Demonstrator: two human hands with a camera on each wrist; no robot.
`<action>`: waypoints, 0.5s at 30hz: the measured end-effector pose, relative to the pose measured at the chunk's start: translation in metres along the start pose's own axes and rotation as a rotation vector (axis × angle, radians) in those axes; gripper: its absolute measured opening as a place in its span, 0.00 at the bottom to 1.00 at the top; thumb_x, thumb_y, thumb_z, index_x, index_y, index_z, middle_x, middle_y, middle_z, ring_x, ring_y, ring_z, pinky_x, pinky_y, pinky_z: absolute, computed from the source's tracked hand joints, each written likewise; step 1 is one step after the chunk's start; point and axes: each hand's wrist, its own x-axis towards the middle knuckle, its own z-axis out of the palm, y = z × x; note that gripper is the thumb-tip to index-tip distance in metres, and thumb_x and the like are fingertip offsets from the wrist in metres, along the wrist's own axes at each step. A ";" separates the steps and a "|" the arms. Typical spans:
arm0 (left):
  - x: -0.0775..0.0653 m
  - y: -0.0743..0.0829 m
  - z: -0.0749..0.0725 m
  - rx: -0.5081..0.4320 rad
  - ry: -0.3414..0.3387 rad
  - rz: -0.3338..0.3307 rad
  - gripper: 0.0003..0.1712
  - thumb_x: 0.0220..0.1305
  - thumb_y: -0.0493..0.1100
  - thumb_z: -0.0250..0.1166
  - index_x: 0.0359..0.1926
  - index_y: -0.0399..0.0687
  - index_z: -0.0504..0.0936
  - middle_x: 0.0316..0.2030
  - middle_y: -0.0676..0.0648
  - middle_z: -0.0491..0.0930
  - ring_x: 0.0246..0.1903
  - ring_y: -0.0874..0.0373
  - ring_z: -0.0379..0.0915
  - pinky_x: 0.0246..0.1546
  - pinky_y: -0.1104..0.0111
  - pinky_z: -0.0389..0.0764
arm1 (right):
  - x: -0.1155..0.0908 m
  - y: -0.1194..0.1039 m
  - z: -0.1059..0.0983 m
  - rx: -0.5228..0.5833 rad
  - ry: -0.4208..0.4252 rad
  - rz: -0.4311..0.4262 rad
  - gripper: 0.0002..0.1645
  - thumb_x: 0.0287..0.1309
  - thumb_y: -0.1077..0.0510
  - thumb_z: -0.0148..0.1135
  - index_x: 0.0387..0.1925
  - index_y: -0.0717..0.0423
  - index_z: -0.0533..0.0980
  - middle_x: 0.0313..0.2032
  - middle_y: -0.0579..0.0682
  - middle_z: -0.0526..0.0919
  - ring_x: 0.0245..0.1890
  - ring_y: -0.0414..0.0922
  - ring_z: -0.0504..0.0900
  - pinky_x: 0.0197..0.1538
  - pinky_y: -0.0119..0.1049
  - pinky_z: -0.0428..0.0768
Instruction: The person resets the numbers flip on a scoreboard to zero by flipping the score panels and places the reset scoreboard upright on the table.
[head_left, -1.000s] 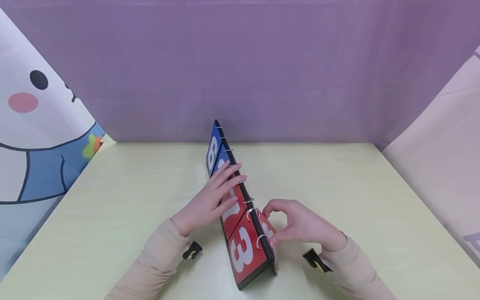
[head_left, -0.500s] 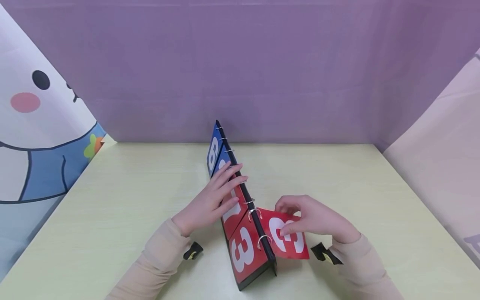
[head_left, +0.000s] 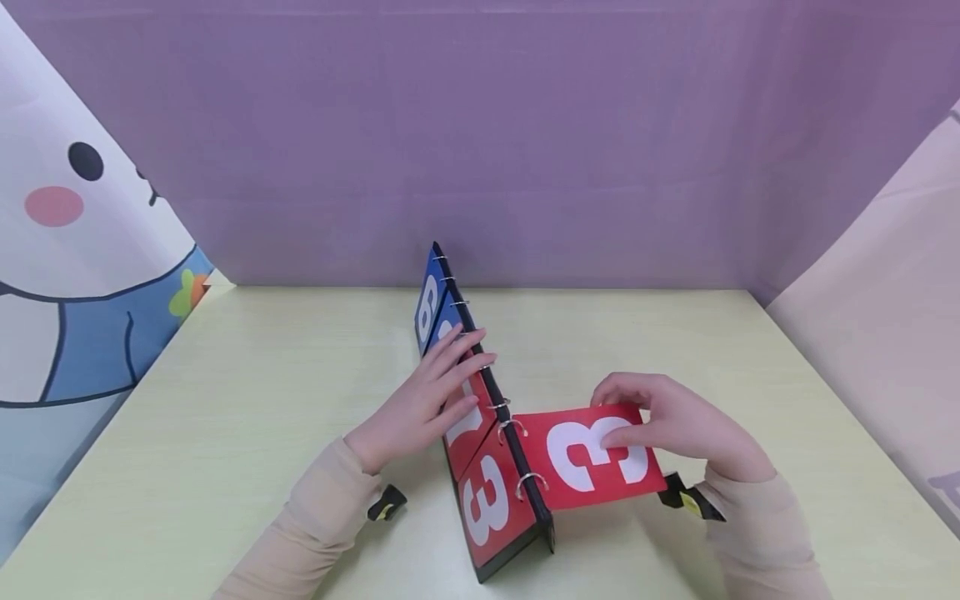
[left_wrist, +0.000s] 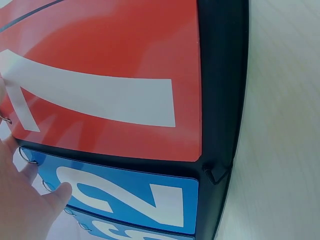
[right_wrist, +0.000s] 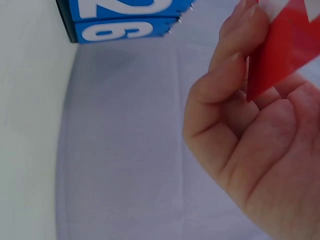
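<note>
A black tent-shaped flip scoreboard (head_left: pixel 491 392) stands lengthwise on the table, red and blue number cards hanging from metal rings along its top bar. My left hand (head_left: pixel 431 396) rests on its left face with fingers straight, tips at the top bar. The left wrist view shows that hand's thumb over the blue 2 card (left_wrist: pixel 170 205), below a red 1 card (left_wrist: pixel 100 95). My right hand (head_left: pixel 678 425) pinches the outer edge of a red 3 card (head_left: pixel 555 492), held out to the right of the bar with its rings still through it. Another red 3 card (head_left: pixel 498 533) lies on the left face.
Pale wood tabletop (head_left: pixel 285 350) surrounds the scoreboard on both sides. A purple cloth (head_left: pixel 480 150) hangs behind, and a cartoon-printed cloth (head_left: pixel 90 333) hangs at the left. A blue 6 card (right_wrist: pixel 117 31) shows at the scoreboard's far end.
The right hand has moved right and slightly away, swinging the red 3 card from the right face out to nearly level. The left hand stays in place.
</note>
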 end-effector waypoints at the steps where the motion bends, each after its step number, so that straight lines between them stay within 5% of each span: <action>1: 0.000 0.000 0.000 0.000 -0.001 -0.002 0.31 0.66 0.49 0.56 0.69 0.56 0.62 0.73 0.51 0.49 0.74 0.49 0.35 0.61 0.48 0.64 | -0.002 0.000 -0.002 -0.003 0.015 -0.002 0.20 0.47 0.55 0.69 0.43 0.56 0.75 0.39 0.52 0.80 0.39 0.46 0.79 0.35 0.35 0.82; 11: 0.000 0.002 -0.001 -0.008 -0.005 -0.010 0.31 0.66 0.49 0.56 0.69 0.55 0.62 0.73 0.50 0.48 0.74 0.48 0.34 0.61 0.47 0.64 | -0.020 0.000 -0.016 0.093 0.155 -0.003 0.18 0.53 0.58 0.65 0.46 0.58 0.73 0.39 0.56 0.79 0.35 0.44 0.81 0.33 0.38 0.83; 15: 0.001 0.002 -0.002 -0.010 -0.006 -0.013 0.31 0.66 0.49 0.56 0.69 0.55 0.62 0.73 0.49 0.48 0.74 0.47 0.34 0.60 0.48 0.66 | -0.026 0.002 -0.020 0.168 0.239 -0.076 0.17 0.58 0.64 0.58 0.50 0.54 0.72 0.40 0.50 0.79 0.34 0.42 0.81 0.33 0.38 0.83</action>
